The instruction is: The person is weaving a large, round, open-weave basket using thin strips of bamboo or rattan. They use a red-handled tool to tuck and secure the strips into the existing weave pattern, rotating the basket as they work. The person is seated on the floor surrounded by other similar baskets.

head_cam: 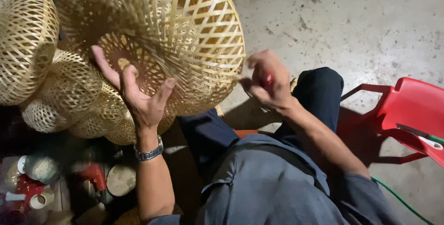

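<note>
1. Nearest the camera, below both wrists, sits the person's lap in grey-blue cloth, with a metal wristwatch on the left forearm
2. Just above that, the left hand is spread open, palm and fingers pressed against the underside of a woven bamboo basket, bracing it rather than gripping it
3. Across from it, the right hand is clenched, its fingertips pinching what looks like a thin bamboo strip at the basket's rim; something red shows inside the fist, too hidden to name
4. Between and above the two hands the basket hangs tilted, its open weave facing the camera, its rim touching the right fingertips
5. Beyond the left fingers, more woven baskets are piled close together
6. Right of the right hand, well apart, stands a red plastic chair on the concrete floor
7. Judged from this hold, a hard tug on the strip could snap it or loosen the weave, and the basket, only propped on an open palm, could slip sideways
</note>
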